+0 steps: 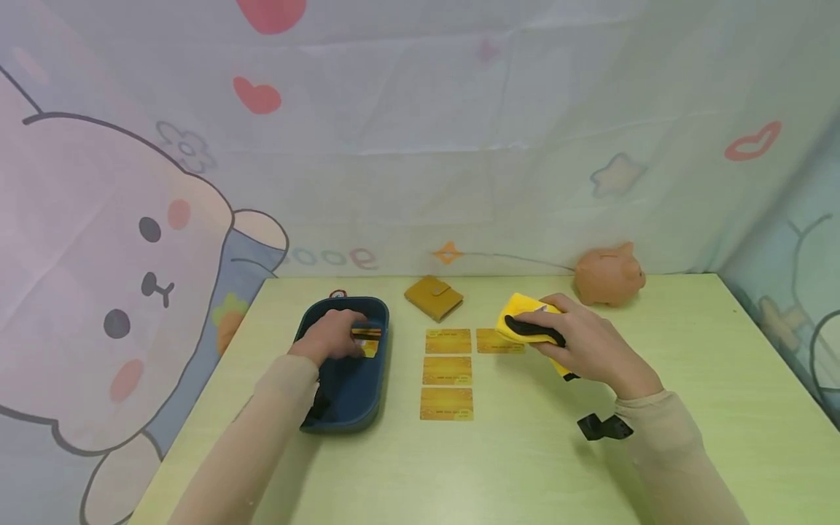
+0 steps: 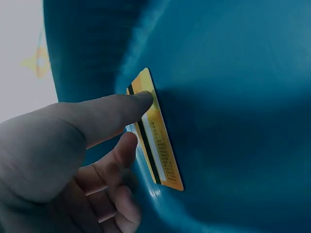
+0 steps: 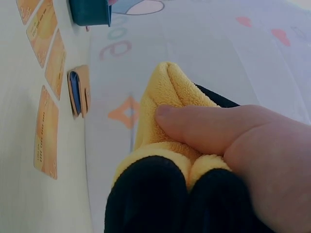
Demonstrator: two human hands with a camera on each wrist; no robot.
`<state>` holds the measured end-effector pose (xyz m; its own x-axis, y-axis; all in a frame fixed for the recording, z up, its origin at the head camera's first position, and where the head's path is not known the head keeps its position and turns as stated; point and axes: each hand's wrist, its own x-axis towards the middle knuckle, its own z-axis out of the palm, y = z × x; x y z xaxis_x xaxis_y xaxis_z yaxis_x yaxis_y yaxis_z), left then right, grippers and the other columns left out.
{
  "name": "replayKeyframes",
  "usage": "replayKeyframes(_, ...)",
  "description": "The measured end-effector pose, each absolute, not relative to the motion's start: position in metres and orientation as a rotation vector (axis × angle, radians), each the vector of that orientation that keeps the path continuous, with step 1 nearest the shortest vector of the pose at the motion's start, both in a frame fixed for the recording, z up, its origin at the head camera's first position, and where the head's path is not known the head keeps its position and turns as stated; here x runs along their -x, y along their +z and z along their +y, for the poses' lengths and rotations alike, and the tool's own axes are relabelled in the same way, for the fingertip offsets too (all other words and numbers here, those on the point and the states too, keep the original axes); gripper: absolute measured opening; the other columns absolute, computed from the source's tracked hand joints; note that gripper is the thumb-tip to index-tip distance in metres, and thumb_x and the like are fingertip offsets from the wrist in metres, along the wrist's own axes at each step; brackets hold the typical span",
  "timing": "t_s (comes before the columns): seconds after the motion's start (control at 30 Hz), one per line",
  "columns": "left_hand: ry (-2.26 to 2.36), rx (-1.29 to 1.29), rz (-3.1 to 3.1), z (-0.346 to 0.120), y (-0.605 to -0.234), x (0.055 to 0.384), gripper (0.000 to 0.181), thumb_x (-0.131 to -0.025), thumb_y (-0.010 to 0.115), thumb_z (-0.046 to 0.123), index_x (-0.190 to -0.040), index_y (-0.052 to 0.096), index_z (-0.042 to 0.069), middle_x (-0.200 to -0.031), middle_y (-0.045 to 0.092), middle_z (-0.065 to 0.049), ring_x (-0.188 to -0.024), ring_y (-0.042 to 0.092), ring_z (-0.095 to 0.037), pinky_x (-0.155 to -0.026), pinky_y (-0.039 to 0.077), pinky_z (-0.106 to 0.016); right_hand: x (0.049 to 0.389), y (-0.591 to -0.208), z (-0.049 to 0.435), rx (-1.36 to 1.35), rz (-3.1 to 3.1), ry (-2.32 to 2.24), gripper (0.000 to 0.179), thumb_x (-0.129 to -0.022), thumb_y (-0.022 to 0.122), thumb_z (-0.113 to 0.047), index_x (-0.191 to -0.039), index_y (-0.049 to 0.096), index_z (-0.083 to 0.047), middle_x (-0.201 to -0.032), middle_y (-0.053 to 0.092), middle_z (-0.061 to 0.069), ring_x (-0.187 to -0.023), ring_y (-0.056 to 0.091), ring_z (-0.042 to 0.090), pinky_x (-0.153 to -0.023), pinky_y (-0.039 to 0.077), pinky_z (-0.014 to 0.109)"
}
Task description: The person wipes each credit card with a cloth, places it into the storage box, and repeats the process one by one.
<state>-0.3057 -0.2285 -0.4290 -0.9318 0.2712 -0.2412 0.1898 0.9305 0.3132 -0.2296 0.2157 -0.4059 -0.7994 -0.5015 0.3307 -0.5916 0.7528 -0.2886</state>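
In the head view my left hand (image 1: 332, 335) reaches into a dark blue tray (image 1: 357, 423). It pinches a yellow bank card (image 2: 163, 158) with a dark stripe, the thumb lying across the card's striped face in the left wrist view. The card stands on edge, tilted, near the tray wall; the fingertips behind it are partly hidden. My right hand (image 1: 590, 346) grips a folded yellow cloth (image 3: 165, 92) with black edging, held above the table. Beneath and left of it lies a gold card (image 1: 491, 341), partly covered by the cloth in the head view.
More gold cards (image 1: 447, 370) lie in a column on the pale table (image 1: 512, 467), right of the tray. Behind them is a mustard wallet (image 1: 433, 297). An orange piggy bank (image 1: 607, 275) stands at the back right, before a printed curtain (image 1: 420, 109).
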Motion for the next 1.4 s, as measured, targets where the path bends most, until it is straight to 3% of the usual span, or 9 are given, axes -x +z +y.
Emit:
replayKeyframes(0.1,0.354,-0.302,2.808,-0.227,-0.432,0.307,0.059,-0.087,0.087,0.019,-0.142,0.066,0.013,-0.139,0.064,-0.017,-0.118,0.065,-0.035,-0.097,0.057,-0.054,0.229,-0.406,0.216,-0.856,-2.724,0.573,0.05,-0.09,0.085,-0.014,-0.136,0.073,-0.03,-0.13,0.062,0.012,-0.091,0.066,0.026,-0.068,0.056,0.043)
replayKeyframes(0.33,0.306,-0.286,2.808,-0.224,-0.43,0.309,0.053,-0.09,0.085,0.02,-0.14,0.068,0.015,-0.141,0.062,-0.019,-0.122,0.063,-0.038,-0.097,0.057,-0.055,0.229,-0.405,0.218,-0.848,-2.725,0.578,0.051,-0.09,0.085,-0.014,-0.137,0.072,-0.03,-0.132,0.061,0.014,-0.088,0.068,0.027,-0.067,0.057,0.043)
replayKeyframes(0.4,0.325,-0.307,2.816,-0.224,-0.427,0.309,0.051,-0.091,0.084,0.021,-0.139,0.068,0.014,-0.136,0.065,-0.018,-0.117,0.064,-0.036,-0.095,0.057,-0.054,0.229,-0.404,0.218,-0.848,-2.725,0.576,0.051,-0.09,0.085,-0.015,-0.137,0.072,-0.03,-0.132,0.061,0.014,-0.088,0.068,0.026,-0.066,0.056,0.042)
replayKeyframes(0.63,0.493,-0.417,2.844,-0.215,-0.399,0.306,0.057,-0.093,0.082,0.017,-0.146,0.061,0.008,-0.097,0.07,-0.007,-0.09,0.065,-0.024,-0.082,0.059,-0.042,0.228,-0.404,0.22,-0.854,-2.708,0.573,0.051,-0.09,0.085,-0.015,-0.137,0.072,-0.028,-0.132,0.061,0.015,-0.088,0.068,0.028,-0.067,0.058,0.044)
replayKeyframes(0.77,0.599,-0.467,2.834,-0.2,-0.383,0.303,0.059,-0.095,0.08,0.018,-0.149,0.058,0.01,-0.09,0.069,-0.004,-0.081,0.063,-0.02,-0.078,0.057,-0.039,0.228,-0.403,0.221,-0.855,-2.706,0.573,0.051,-0.09,0.085,-0.015,-0.138,0.072,-0.029,-0.131,0.061,0.014,-0.088,0.067,0.026,-0.066,0.057,0.043)
replayKeyframes(1.2,0.711,-0.705,2.773,-0.118,-0.363,0.302,0.057,-0.094,0.081,0.02,-0.147,0.061,0.011,-0.088,0.069,-0.003,-0.072,0.058,-0.019,-0.066,0.051,-0.031,0.227,-0.397,0.226,-0.836,-2.695,0.583,0.054,-0.089,0.085,-0.013,-0.139,0.07,-0.027,-0.125,0.063,0.013,-0.087,0.062,0.024,-0.069,0.056,0.043)
replayKeyframes(1.4,0.671,-0.786,2.753,-0.082,-0.372,0.306,0.051,-0.092,0.083,0.019,-0.14,0.067,0.01,-0.101,0.073,-0.008,-0.089,0.066,-0.021,-0.082,0.057,-0.034,0.226,-0.394,0.228,-0.841,-2.677,0.589,0.055,-0.089,0.085,-0.012,-0.139,0.07,-0.026,-0.125,0.062,0.012,-0.085,0.063,0.023,-0.07,0.056,0.043)
